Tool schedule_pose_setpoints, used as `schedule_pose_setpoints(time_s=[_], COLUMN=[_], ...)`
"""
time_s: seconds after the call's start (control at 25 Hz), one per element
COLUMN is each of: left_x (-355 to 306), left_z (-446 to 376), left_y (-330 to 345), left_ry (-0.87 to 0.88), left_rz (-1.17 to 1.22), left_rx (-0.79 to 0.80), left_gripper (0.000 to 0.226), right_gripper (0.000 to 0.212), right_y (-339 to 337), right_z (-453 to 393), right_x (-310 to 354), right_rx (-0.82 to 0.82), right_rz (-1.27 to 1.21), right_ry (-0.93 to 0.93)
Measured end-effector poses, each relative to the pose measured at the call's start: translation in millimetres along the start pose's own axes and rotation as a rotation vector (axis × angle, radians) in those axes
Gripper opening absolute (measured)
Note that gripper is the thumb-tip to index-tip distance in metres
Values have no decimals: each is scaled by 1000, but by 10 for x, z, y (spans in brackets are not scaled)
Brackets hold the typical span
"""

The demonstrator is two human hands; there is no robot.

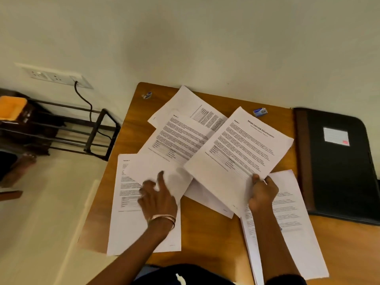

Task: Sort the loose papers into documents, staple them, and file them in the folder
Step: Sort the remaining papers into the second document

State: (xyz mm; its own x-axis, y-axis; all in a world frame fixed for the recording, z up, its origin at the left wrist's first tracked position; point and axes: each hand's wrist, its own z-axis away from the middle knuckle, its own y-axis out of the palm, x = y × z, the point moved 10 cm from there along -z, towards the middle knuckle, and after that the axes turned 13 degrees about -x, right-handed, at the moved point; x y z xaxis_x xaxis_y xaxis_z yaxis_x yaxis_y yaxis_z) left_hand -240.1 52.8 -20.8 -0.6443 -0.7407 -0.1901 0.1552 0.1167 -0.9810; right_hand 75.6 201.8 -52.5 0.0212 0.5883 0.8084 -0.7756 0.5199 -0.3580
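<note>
Six or so printed sheets or thin sets lie fanned across the wooden desk (pixel 207 239), overlapping; exact count hard to give, since some may be several pages thick. Counted by what shows: a far sheet (pixel 185 103) near the wall, a text page (pixel 181 136) partly over it, a titled page (pixel 242 149) reading "Sample Internship Documentation", a near-left page (pixel 131 227) overhanging the desk's left edge, a blank-looking sheet (pixel 162 167) across it, and a thicker stack (pixel 287 223) at the near right. One black folder (pixel 339 165), closed, at the desk's right end, apart from the papers. One small blue stapler (pixel 260 111) just beyond the titled page; one small blurred object (pixel 147 95) at the far-left corner, too unclear to name. Right hand (pixel 262 194) pinching the titled page at its near corner, thumb on top, fingers curled beneath. Left hand (pixel 156 196) spread loosely, forefinger out, fingertips resting on the blank-looking sheet, gripping nothing. Likely light, limp and slippery on each other: best taken at a corner or edge, with a flat palm to keep neighbours from sliding; easily creased if lifted by one corner alone. Near-left page likely to slip off the edge if nudged.
</note>
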Motion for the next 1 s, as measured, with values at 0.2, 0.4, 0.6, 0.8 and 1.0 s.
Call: schedule_pose_setpoints(time_s=[0.2, 0.4, 0.6, 0.8, 1.0], left_x=[-375, -320, -305, -237, -170], left_z=[-446, -370, -27, -27, -23], left_y=[407, 503, 466, 476, 498], left_ry=[600, 525, 475, 465, 444], left_rz=[-228, -246, -271, -239, -217], left_rx=[184, 352, 320, 341, 358], left_gripper=[93, 89, 92, 92, 91], right_gripper=[24, 24, 25, 26, 27], right_y=[-194, -408, -223, -117, -97], right_z=[-3, -21, 115, 217, 244], right_x=[8, -59, -15, -76, -82], right_rx=[-71, -131, -91, -52, -33], right_rz=[-19, -12, 5, 60, 48], right_ry=[-14, -7, -22, -55, -71])
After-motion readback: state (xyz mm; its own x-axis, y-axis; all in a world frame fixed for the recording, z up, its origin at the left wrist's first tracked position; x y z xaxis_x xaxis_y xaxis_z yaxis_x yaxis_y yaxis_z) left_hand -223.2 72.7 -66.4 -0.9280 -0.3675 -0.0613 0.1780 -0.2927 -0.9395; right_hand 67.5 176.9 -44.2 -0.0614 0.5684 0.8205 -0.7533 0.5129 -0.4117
